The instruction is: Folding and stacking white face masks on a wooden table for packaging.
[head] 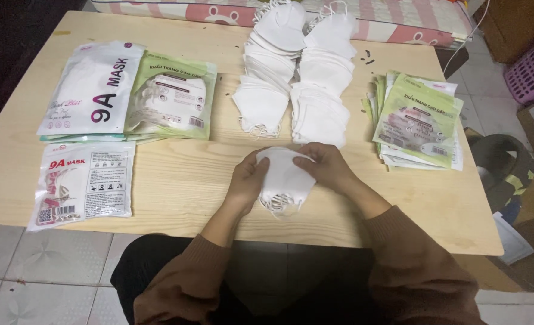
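Masks [284,177]: small white stack held over table [183,180].
Left hand [247,180] grips at 9 o'clock, right hand [329,165] at 3; mask piles [294,72] at 12.

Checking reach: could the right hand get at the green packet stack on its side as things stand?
Probably yes: the green packet stack lies just beyond the right hand across bare table, though that hand holds masks.
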